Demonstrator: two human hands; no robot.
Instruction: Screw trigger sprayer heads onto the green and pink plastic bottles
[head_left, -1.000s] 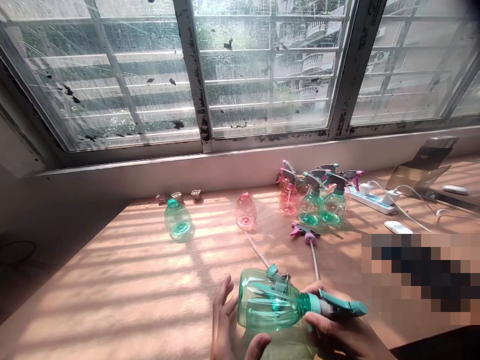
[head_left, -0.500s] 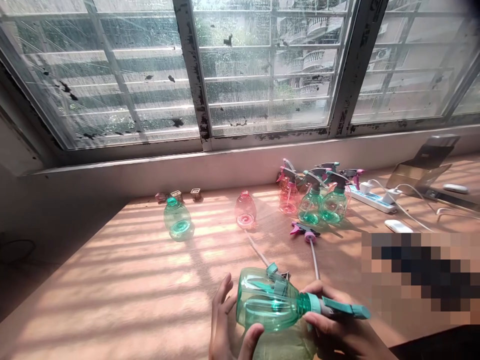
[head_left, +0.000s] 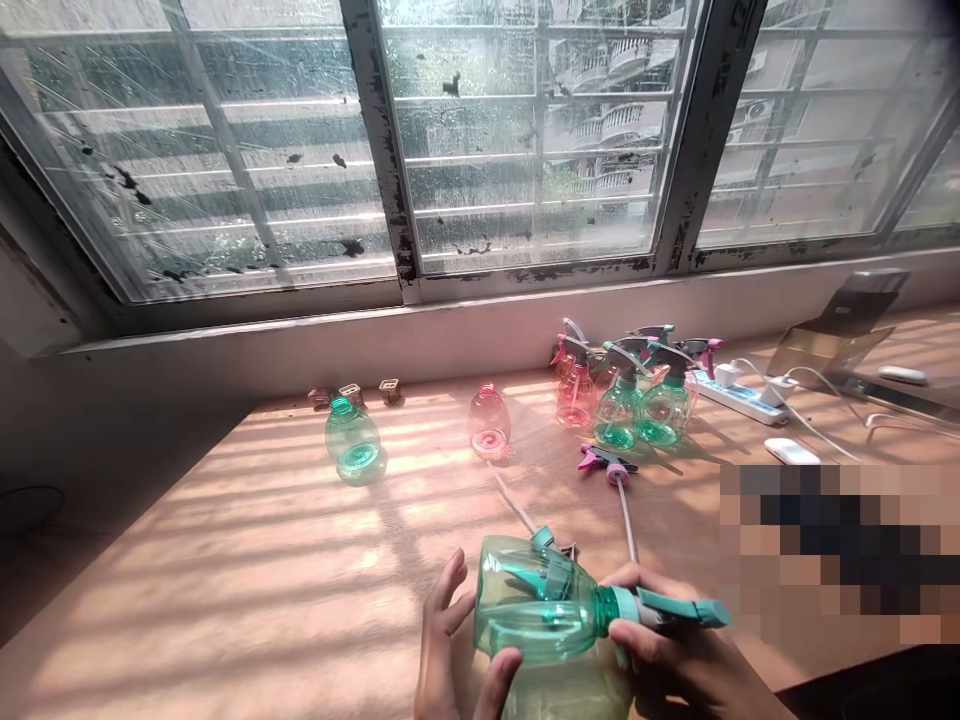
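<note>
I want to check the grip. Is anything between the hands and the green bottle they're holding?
Nothing visible. The left hand cups the base of the green bottle directly, and the right hand grips its neck at the teal trigger head. A loose pink trigger head lies farther off, apart.

Left hand (head_left: 457,655) and right hand (head_left: 679,655) are showing bare; a dark sleeve (head_left: 870,692), perhaps, is edging the right wrist.
</note>
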